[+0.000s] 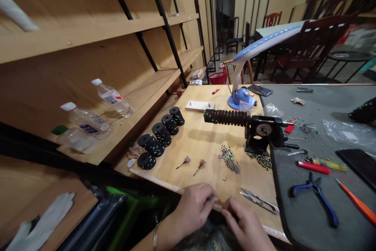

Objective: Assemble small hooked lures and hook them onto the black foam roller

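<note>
My left hand (195,206), with a bracelet at its wrist, is closed in a pinch at the table's front edge. Facing it, my right hand (242,219) has thumb and fingers pressed together. What either hand pinches is too small or hidden to name. Just beyond them lie two small feathery tufts (201,164) on thin stems and a pile of colourful beads (226,153) touching tiny grey metal pieces (234,167). Thread snips (260,200) rest to the right of my right hand. Farther back, a black clamp-like device (260,131) holds a rod of dark ribbed rings (225,117).
Black foam spools (161,133) line the table's left side. A blue lamp (241,96) stands at the back. On the grey mat to the right lie blue-handled pliers (319,200), an orange tool (357,202) and a red lighter (313,167). Shelves with plastic bottles (86,120) rise at left.
</note>
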{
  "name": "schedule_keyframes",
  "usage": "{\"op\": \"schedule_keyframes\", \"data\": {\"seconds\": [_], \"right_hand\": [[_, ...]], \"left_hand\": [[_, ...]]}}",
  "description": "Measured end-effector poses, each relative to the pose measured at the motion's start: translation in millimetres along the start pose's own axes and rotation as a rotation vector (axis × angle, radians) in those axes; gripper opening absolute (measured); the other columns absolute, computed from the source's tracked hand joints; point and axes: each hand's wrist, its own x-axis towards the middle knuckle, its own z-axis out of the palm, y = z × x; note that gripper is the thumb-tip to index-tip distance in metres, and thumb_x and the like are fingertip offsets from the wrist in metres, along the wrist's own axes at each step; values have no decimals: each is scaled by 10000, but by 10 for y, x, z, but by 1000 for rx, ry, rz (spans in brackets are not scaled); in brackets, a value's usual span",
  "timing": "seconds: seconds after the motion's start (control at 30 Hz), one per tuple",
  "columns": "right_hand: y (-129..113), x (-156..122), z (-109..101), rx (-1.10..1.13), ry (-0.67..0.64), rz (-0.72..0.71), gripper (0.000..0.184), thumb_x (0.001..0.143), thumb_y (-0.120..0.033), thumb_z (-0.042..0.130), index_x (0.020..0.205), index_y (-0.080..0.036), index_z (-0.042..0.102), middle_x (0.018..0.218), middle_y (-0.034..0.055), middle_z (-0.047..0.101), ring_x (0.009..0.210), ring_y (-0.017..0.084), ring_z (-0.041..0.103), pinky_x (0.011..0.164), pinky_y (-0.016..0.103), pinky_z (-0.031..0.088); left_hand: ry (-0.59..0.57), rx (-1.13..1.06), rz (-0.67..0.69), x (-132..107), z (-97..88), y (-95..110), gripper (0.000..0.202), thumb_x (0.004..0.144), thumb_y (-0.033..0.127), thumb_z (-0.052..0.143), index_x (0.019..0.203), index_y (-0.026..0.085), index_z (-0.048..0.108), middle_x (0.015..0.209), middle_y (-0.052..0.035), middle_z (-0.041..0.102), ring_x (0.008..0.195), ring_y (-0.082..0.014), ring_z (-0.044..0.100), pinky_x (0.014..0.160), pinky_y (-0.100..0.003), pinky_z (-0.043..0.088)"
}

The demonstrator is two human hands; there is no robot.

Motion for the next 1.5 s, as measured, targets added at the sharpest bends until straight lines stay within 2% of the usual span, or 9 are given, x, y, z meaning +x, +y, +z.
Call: {"op": "schedule_keyframes", "data": {"seconds": [0.17, 0.3, 0.47, 0.57, 0.7, 0.9, 1.13, 1.23, 1.5], "right_hand": [[146, 3, 116, 383, 102, 196, 400, 857, -591, 489, 707, -221, 461, 501, -56, 474, 448, 114, 423, 480, 229, 328], [209, 30, 149, 583, 157, 338, 519, 738, -729, 549, 746, -217, 464, 441, -82, 473, 360, 73, 340, 399, 193, 242], [229, 22, 151, 630, 212, 364, 516, 716, -712, 602, 740, -210, 486, 409, -85, 486, 333, 56, 330, 380, 178, 199], [250, 18, 175, 654, 236, 371, 510, 714, -702, 615, 738, -208, 489, 396, -85, 486, 321, 49, 310, 372, 177, 171], [262, 43, 191, 728, 228, 369, 524, 693, -705, 636, 742, -206, 485, 386, -89, 485, 311, 43, 297, 367, 171, 164], [138, 105, 158, 807, 255, 382, 547, 659, -712, 667, 735, -204, 479, 401, -90, 484, 319, 45, 307, 363, 163, 166], [43, 141, 137, 852, 322, 359, 513, 664, -664, 705, 720, -198, 497, 407, -87, 486, 326, 46, 312, 371, 166, 182], [60, 137, 149, 848, 323, 371, 521, 656, -676, 700, 719, -199, 501, 398, -83, 492, 317, 50, 314, 367, 171, 172], [69, 97, 168, 817, 303, 402, 511, 655, -664, 703, 713, -194, 511, 401, -74, 519, 304, 48, 340, 352, 161, 189]], "left_hand": [[273, 240, -148, 139, -7, -292, 165, 906, 200, 471, 932, 165, 630, 878, -90, 661, 828, -216, 640, 746, -304, 477], [210, 332, -279, 251, 96, -438, 177, 883, 182, 503, 1009, 175, 628, 993, -104, 665, 871, -244, 644, 762, -336, 483], [208, 239, -454, 372, 206, -474, 211, 846, 117, 514, 1022, 154, 626, 1036, -138, 644, 913, -274, 625, 785, -368, 466], [222, 166, -476, 408, 214, -543, 184, 831, 86, 496, 949, 149, 621, 976, -130, 643, 898, -257, 618, 786, -360, 460], [189, -32, -464, 378, 206, -623, 161, 786, 97, 539, 913, 169, 605, 793, -39, 639, 777, -191, 614, 737, -295, 474], [98, -395, -435, 199, 314, -457, 81, 811, 218, 549, 842, 148, 574, 729, -5, 598, 679, -136, 570, 651, -236, 463], [-80, -972, -618, 110, 447, -155, 368, 726, 456, 706, 822, 163, 505, 687, 44, 542, 467, -48, 396, 462, -192, 275], [-76, -1017, -644, 104, 455, -90, 391, 719, 473, 716, 810, 164, 494, 646, 60, 513, 452, -33, 334, 451, -185, 223], [-13, -997, -658, 56, 513, -36, 339, 707, 425, 724, 749, 162, 514, 657, 50, 486, 580, -81, 431, 548, -197, 351]]}}
